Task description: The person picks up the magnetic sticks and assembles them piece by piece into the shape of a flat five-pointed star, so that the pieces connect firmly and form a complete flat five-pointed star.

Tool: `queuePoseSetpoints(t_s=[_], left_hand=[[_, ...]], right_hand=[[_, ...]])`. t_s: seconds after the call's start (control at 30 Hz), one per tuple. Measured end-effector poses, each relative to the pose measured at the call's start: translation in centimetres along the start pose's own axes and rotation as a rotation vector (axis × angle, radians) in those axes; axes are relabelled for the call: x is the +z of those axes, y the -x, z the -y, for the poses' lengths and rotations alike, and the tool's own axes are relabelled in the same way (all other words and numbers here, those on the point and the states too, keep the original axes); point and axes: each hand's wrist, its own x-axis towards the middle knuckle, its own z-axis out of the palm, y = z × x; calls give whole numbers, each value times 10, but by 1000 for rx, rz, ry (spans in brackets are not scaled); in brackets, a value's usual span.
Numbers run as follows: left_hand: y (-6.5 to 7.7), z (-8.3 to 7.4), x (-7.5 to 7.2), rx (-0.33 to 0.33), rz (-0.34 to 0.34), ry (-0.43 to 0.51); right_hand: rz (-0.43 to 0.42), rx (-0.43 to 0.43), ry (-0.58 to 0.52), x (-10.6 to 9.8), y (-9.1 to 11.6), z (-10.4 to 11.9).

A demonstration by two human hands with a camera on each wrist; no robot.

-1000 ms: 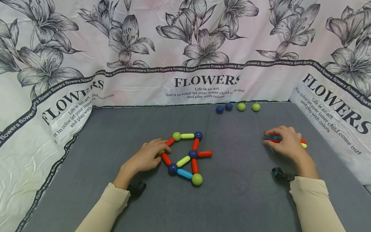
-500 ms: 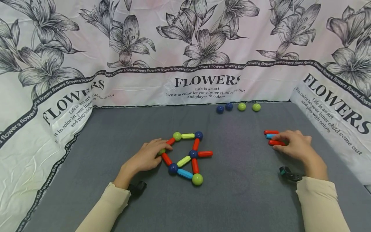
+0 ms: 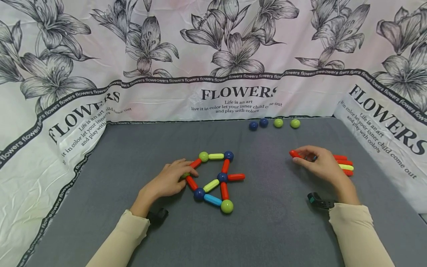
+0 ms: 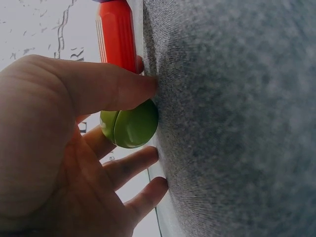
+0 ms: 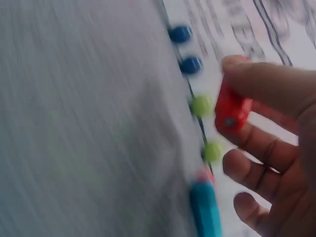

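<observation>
My left hand (image 3: 171, 180) rests at the left corner of a flat frame of coloured magnetic sticks and balls. In the left wrist view, its thumb and fingers pinch the green ball (image 4: 136, 126) there, where a red stick (image 4: 116, 34) joins. The frame links red, yellow and blue sticks with navy balls (image 3: 222, 177) and green balls (image 3: 227, 206); one red stick (image 3: 236, 177) juts out rightward. My right hand (image 3: 321, 163) pinches a loose red stick (image 5: 232, 106) between thumb and forefinger, just above the table. The other right-hand fingers are loosely bent.
Right of my right hand lie loose red sticks (image 3: 345, 162) and a yellow stick (image 3: 347, 167). A blue stick (image 5: 205, 207) shows in the right wrist view. Navy balls (image 3: 253, 126) and green balls (image 3: 278, 123) line the table's back edge, before a flower-printed cloth (image 3: 156, 100).
My right hand first moved right over the row of sticks, then came back left and picked up a red stick. The left hand and the frame have stayed put.
</observation>
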Motion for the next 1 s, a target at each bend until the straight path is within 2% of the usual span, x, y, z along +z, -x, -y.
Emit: queuePoseSetpoints(t_s=[0.2, 0.47, 0.6, 0.8, 1.0], left_hand=[[0, 1, 2, -2, 10, -4], [0, 2, 1, -2, 5, 2], [-1, 1, 1, 1, 4, -3], [-1, 1, 1, 5, 3, -5], [0, 2, 1, 7, -3, 2]], right_hand=[[130, -38, -158, 38, -13, 29], [208, -105, -233, 84, -32, 58], [214, -122, -245, 102, -42, 72], [205, -136, -239, 120, -51, 84], [213, -128, -245, 123, -51, 88]])
